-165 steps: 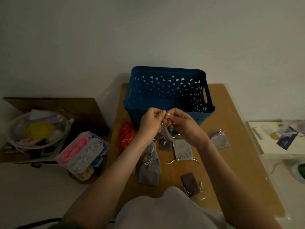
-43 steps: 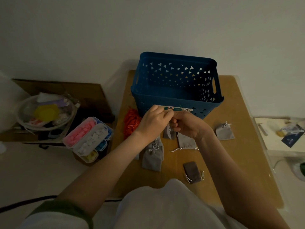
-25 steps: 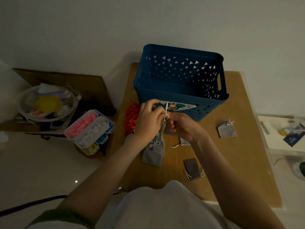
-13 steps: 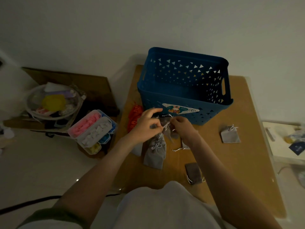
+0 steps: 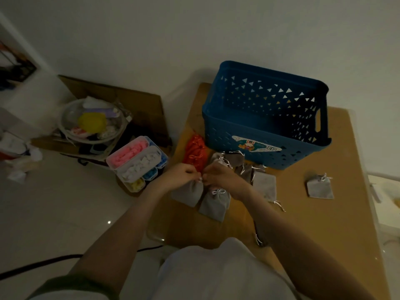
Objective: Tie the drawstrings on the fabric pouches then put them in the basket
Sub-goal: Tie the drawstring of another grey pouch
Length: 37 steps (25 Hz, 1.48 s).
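Left hand (image 5: 183,174) and right hand (image 5: 224,176) pinch the white drawstring (image 5: 200,179) of a small grey fabric pouch (image 5: 187,194) near the wooden table's (image 5: 313,224) left edge, its mouth pointing away. The blue perforated plastic basket (image 5: 255,131) stands just beyond, nearer the right hand.

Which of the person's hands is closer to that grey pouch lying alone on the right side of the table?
Right. The right hand sits left of the lone grey pouch, apart from it; the left hand is farther left still. Both pinch the near pouch's drawstring.
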Motion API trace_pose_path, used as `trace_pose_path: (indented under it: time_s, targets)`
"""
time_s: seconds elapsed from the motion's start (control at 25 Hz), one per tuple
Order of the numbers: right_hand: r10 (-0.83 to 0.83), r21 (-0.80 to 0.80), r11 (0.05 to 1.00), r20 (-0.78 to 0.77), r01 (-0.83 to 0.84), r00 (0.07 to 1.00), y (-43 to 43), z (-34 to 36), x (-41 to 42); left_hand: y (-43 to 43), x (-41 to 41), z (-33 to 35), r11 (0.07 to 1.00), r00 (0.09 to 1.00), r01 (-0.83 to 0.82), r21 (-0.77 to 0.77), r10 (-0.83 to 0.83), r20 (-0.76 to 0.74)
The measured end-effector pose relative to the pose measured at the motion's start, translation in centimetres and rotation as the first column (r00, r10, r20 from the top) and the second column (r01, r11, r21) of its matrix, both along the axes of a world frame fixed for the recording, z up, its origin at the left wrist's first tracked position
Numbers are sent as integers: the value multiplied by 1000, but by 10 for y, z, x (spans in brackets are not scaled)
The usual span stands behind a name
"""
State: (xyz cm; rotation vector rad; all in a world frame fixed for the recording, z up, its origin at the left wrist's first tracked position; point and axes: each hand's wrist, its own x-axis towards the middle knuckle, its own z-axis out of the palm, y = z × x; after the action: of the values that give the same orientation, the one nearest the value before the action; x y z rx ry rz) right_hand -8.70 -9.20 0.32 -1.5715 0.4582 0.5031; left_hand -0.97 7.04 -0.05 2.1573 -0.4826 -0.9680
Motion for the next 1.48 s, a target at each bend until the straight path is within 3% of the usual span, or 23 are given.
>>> trace_pose_path:
  time_s: [0.24, 0.36, 0.48, 0.6, 0.72, 0.8, 0.88, 0.96, 1.04, 1.16, 1.36, 1.48]
  targets:
    - [62, -112, 991, -61, -68, 996, 1, -13, -1, 21, -1, -39, 984, 1000, -18, 178, 21, -19]
    - [29, -153, 988, -57, -38, 998, -3, -17, -3, 13, 2, -49, 973, 985, -116, 199, 87, 151]
    - [-10, -154, 988, -41, 4, 999, -12, -16, -4, -1, 3, -40, 960, 915, -219, 177, 139, 378]
    - [-102, -150, 984, -23, 97, 995, -28, -15, -8, -33, 0, -23, 979, 864, -179, 96, 110, 492]
    - [-243, -273, 931, 28, 241, 970, -53, -22, -20, -75, -8, -18, 999, 928, 22, 23, -30, 372]
    - [-369, -469, 803, 92, 367, 925, -76, -38, -32, -103, -17, -23, 979, 937, 183, 91, -202, 285]
    - [-384, -713, 653, -24, 253, 923, -97, -58, -45, -125, -28, -25, 935, 931, 296, 196, -328, 160]
    - [-398, -793, 608, -255, 45, 881, -112, -74, -60, -141, -36, -26, 913, 928, 352, 204, -369, 47]
    - [-424, -784, 620, -359, -23, 831, -122, -84, -70, -152, -41, -26, 913, 925, 371, 171, -380, 20]
    - [-420, -771, 637, -360, -12, 833, -133, -100, -80, -163, -44, -25, 915, 925, 371, 155, -379, 20]
    - [-531, -623, 725, -233, 293, 815, -148, -99, -85, -172, -52, -25, 894, 910, 404, 195, -414, 10]
    - [-472, -665, 724, -285, 183, 834, -143, -99, -85, -172, -54, -22, 880, 909, 408, 244, -415, -21]
